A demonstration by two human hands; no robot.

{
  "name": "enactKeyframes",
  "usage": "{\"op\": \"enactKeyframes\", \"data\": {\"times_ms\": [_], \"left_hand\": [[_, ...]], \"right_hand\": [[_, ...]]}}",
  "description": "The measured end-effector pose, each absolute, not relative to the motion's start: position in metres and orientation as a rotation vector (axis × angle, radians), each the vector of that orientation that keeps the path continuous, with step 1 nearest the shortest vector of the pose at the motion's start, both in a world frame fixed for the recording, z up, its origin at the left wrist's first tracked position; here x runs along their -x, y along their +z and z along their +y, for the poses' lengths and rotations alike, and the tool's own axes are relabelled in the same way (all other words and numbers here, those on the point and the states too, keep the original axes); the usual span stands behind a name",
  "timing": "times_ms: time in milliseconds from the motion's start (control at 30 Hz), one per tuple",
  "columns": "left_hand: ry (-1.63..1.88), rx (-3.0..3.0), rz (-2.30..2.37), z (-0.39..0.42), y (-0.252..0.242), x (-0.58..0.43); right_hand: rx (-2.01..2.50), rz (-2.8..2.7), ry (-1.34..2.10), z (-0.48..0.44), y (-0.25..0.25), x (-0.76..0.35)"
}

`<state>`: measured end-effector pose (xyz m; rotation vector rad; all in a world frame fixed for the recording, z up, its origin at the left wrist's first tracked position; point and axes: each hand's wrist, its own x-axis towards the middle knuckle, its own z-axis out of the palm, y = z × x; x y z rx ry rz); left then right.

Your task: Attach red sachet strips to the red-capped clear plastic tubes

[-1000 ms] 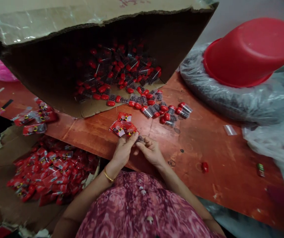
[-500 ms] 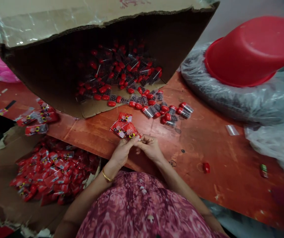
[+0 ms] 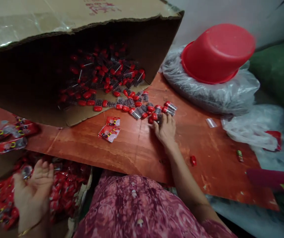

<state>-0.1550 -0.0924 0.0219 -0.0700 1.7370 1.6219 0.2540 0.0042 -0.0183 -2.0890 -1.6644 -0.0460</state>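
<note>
My left hand (image 3: pixel 34 190) is open, palm up with its fingers stretched, above a carton of finished-looking red packs (image 3: pixel 62 195). A clear, shiny pack end (image 3: pixel 27 172) shows beside its thumb; whether they touch I cannot tell. On the table, my right hand (image 3: pixel 166 129) curls its thumb and fingers round a small red-capped bottle (image 3: pixel 159 119) with dark contents, partly hidden by the fingers. More such bottles (image 3: pixel 135 113) lie just left of it, spilling from a tilted cardboard box (image 3: pixel 82 115). A small stack of red printed cards (image 3: pixel 109 132) lies nearer to me.
An upturned red tub (image 3: pixel 213 56) sits on a plastic-wrapped bundle (image 3: pixel 206 96) at the back right. Several red packs (image 3: pixel 13 144) lie at the table's left edge. A loose red cap-like piece (image 3: pixel 193 161) and a small clear sleeve (image 3: pixel 211 123) lie on the right.
My hands were together by the cards and have parted. The left has moved down-left over the carton and opened; the right has reached forward to the bottles. The view has shifted right.
</note>
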Motion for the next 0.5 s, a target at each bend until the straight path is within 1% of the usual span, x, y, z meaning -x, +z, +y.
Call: {"op": "enactKeyframes", "data": {"times_ms": [67, 133, 233, 400, 500], "left_hand": [[1.627, 0.069, 1.759, -0.1, 0.019, 0.164], [1.6, -0.053, 1.738, -0.1, 0.017, 0.151], [1.488, -0.498, 1.722, -0.083, 0.015, 0.103], [1.02, -1.621, 1.809, -0.022, 0.013, 0.026], [0.657, -1.973, 1.925, 0.014, 0.011, 0.007]], "right_hand": [[2.104, -1.755, -0.043, 0.015, -0.033, -0.261], [2.07, -1.778, -0.052, 0.026, -0.043, -0.26], [1.977, -1.775, -0.135, 0.042, -0.045, -0.255], [1.802, -1.829, -0.311, 0.043, -0.035, -0.244], [1.706, -1.977, -0.312, 0.023, -0.032, -0.231]]}}
